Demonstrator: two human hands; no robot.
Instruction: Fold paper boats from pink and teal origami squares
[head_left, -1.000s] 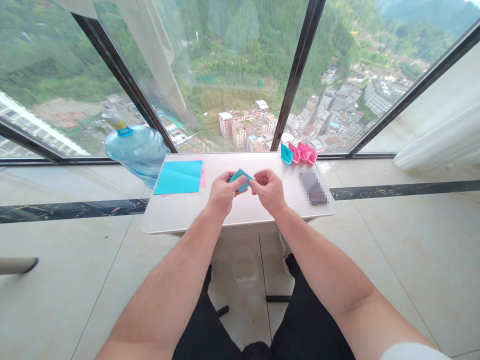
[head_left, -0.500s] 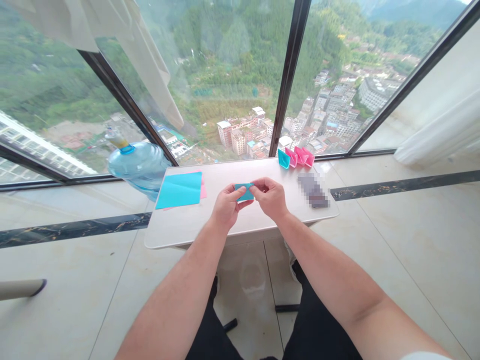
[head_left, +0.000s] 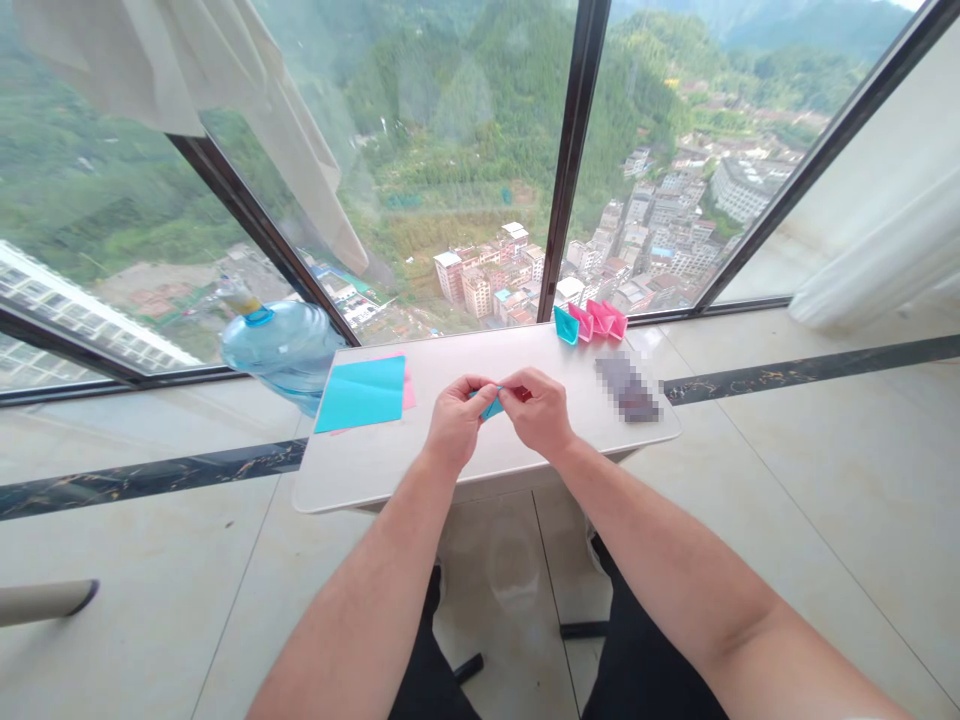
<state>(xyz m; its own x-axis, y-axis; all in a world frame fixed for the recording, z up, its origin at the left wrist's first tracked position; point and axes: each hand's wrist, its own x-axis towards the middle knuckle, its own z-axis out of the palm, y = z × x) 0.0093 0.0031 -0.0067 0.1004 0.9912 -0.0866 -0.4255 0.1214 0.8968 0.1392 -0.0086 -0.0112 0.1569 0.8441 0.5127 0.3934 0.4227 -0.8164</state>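
Observation:
My left hand (head_left: pixel 457 420) and my right hand (head_left: pixel 544 410) meet over the middle of a small white table (head_left: pixel 375 470). Both pinch a small folded piece of blue paper (head_left: pixel 493 407), which is mostly hidden between the fingers. A flat stack of blue and pink paper sheets (head_left: pixel 362 393) lies to the left of my left hand. At the far edge of the table stand several folded paper pieces (head_left: pixel 591 322), one blue and the others pink.
A dark phone (head_left: pixel 628 387) lies on the table right of my hands. A large blue water jug (head_left: pixel 281 345) lies on the floor beside the table's left corner. Floor-to-ceiling windows (head_left: pixel 450 150) rise just behind the table. Curtains hang at left and right.
The folded blue paper showed more between my fingers before; now both hands have closed in on it and cover most of it. The view has tilted slightly.

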